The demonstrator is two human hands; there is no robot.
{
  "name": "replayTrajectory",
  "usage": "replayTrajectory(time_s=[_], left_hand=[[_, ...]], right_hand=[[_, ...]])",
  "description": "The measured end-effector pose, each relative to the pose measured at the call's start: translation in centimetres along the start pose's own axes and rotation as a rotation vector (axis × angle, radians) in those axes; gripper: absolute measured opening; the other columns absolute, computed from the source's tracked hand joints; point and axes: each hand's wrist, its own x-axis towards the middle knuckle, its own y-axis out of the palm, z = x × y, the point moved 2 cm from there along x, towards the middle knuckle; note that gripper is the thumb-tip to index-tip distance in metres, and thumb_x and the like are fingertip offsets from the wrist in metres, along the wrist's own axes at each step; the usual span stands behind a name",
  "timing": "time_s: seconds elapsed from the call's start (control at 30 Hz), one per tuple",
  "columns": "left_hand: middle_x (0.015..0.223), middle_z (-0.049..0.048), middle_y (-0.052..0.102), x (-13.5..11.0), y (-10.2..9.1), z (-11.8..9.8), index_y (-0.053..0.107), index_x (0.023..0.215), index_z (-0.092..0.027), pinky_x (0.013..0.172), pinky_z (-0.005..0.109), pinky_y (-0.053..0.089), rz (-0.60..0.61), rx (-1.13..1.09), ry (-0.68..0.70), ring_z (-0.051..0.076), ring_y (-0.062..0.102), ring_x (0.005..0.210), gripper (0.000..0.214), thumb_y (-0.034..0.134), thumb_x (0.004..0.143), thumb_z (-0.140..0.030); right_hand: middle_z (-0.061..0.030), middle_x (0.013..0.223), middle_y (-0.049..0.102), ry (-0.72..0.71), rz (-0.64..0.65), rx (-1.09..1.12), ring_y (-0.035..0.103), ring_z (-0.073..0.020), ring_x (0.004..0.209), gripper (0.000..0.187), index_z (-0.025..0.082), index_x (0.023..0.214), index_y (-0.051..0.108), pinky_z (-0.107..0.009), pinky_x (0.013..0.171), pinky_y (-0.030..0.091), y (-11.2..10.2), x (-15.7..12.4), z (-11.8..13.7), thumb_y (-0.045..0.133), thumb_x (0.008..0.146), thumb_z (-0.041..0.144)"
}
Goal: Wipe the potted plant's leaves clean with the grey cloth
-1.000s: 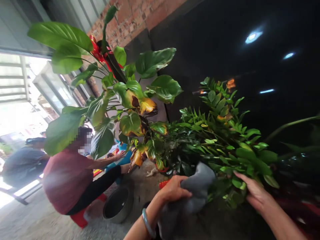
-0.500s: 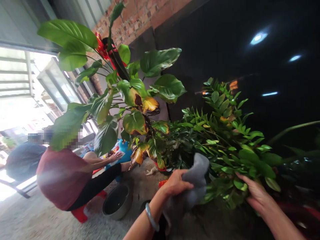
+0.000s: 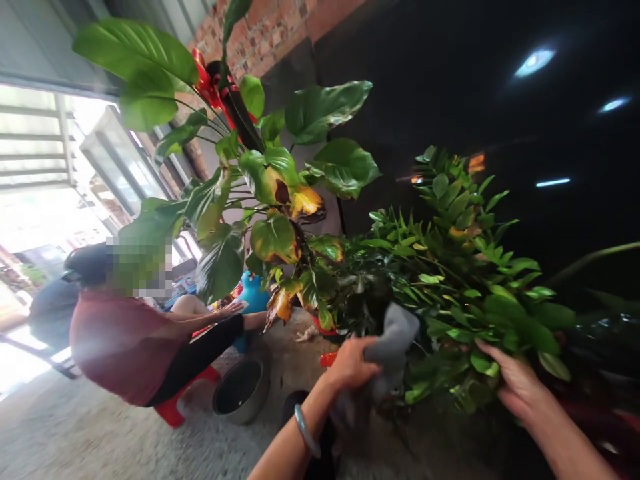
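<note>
My left hand (image 3: pixel 351 363), with a pale bangle on its wrist, is closed on a grey cloth (image 3: pixel 395 333), which hangs bunched beside the lower leaves of a bushy green plant (image 3: pixel 445 267). On the right, my right hand (image 3: pixel 517 383) is closed at a leafy stem of the same plant, its fingertips partly hidden among the leaves. To the left rises a taller broad-leaved plant (image 3: pixel 270 167), some of its leaves yellow and brown at the edges.
A person in a dark red top (image 3: pixel 117 337) sits at left on a red stool (image 3: pixel 175 407). Near them are a dark round basin (image 3: pixel 240 390) and a blue object (image 3: pixel 253 293). A dark glossy wall (image 3: pixel 450 80) stands behind the plants, above a concrete floor (image 3: pixel 115 440).
The view has shifted a little, so plants and basin appear farther right. The cloth's folds have changed slightly in my left hand. My right hand stays at the same stem.
</note>
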Motion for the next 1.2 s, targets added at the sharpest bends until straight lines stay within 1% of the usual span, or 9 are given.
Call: replayTrajectory(time_s=[0.13,0.33,0.4,0.57,0.67,0.73,0.83,0.93,1.2], left_hand=[[0.083,-0.0024,0.071,-3.4,-0.1,1.1,0.076,0.101,-0.020,0.074,0.027,0.047,0.231,-0.134,-0.028,0.020,0.060,0.081,0.046,0.065,0.057,-0.014],[0.100,0.0038,0.073,-0.8,-3.3,-1.7,0.070,0.115,-0.016,0.087,0.032,0.048,-0.333,-0.334,0.133,0.024,0.063,0.093,0.050,0.065,0.065,-0.023],[0.101,0.0056,0.073,-0.1,-2.4,-1.2,0.069,0.116,-0.016,0.088,0.034,0.048,-0.377,-0.264,0.090,0.025,0.064,0.094,0.052,0.063,0.065,-0.020],[0.081,0.0043,0.074,-3.7,2.1,2.7,0.078,0.092,-0.019,0.076,0.034,0.047,0.052,0.157,-0.185,0.029,0.065,0.084,0.040,0.064,0.056,-0.011],[0.075,0.0015,0.072,-7.0,1.7,3.2,0.078,0.086,-0.019,0.065,0.030,0.045,0.196,0.012,-0.181,0.024,0.063,0.074,0.033,0.063,0.057,-0.015],[0.078,0.0005,0.073,-7.7,-0.7,2.1,0.077,0.090,-0.020,0.065,0.028,0.046,0.039,-0.178,-0.129,0.021,0.063,0.073,0.036,0.063,0.057,-0.017],[0.077,0.0025,0.073,-6.4,-5.2,0.4,0.075,0.088,-0.019,0.066,0.028,0.050,-0.421,-0.425,-0.068,0.020,0.064,0.070,0.034,0.071,0.055,-0.023],[0.068,0.0022,0.071,-4.1,-6.8,0.3,0.071,0.083,-0.016,0.060,0.028,0.052,-0.734,-0.608,-0.094,0.018,0.062,0.061,0.038,0.077,0.050,-0.033],[0.060,0.0016,0.069,-6.3,-2.2,4.1,0.073,0.076,-0.014,0.052,0.026,0.048,-0.424,-0.663,-0.245,0.017,0.061,0.052,0.034,0.081,0.048,-0.032]], right_hand=[[-0.0052,0.054,0.070,0.014,0.010,-0.038,0.073,-0.0312,0.066,0.024,0.020,0.066,0.066,-0.038,0.061,0.062,-0.6,0.3,0.0,0.076,0.048,0.009],[-0.0050,0.055,0.071,0.019,-0.024,0.008,0.074,-0.0311,0.070,0.025,0.019,0.068,0.065,-0.036,0.062,0.062,0.0,-0.1,0.2,0.075,0.047,0.008],[-0.0038,0.053,0.070,0.017,-0.040,0.006,0.073,-0.0301,0.066,0.025,0.019,0.066,0.065,-0.036,0.061,0.062,0.3,-0.3,0.1,0.075,0.047,0.006],[-0.0021,0.050,0.069,0.013,-0.010,-0.011,0.068,-0.0240,0.048,0.019,0.018,0.063,0.065,-0.033,0.054,0.061,0.1,-0.5,0.1,0.073,0.051,0.005],[-0.0036,0.051,0.069,0.034,0.011,-0.008,0.065,-0.0210,0.043,0.014,0.017,0.063,0.066,-0.028,0.046,0.057,-0.7,-0.2,0.3,0.071,0.055,0.007],[-0.0035,0.053,0.070,0.015,0.029,0.001,0.065,-0.0201,0.043,0.014,0.018,0.066,0.067,-0.026,0.043,0.056,-1.1,0.0,0.4,0.069,0.057,0.008],[-0.0019,0.054,0.070,-0.014,0.031,-0.002,0.067,-0.0211,0.046,0.018,0.021,0.068,0.066,-0.028,0.046,0.058,-1.1,0.3,0.4,0.071,0.056,0.008],[-0.0018,0.052,0.069,0.025,0.017,-0.003,0.071,-0.0255,0.055,0.021,0.022,0.067,0.064,-0.033,0.053,0.061,-0.3,0.2,0.1,0.073,0.054,0.009],[0.0007,0.054,0.071,0.042,-0.023,0.026,0.069,-0.0245,0.049,0.029,0.023,0.071,0.065,-0.033,0.053,0.061,0.0,0.0,-0.1,0.072,0.046,0.009]])
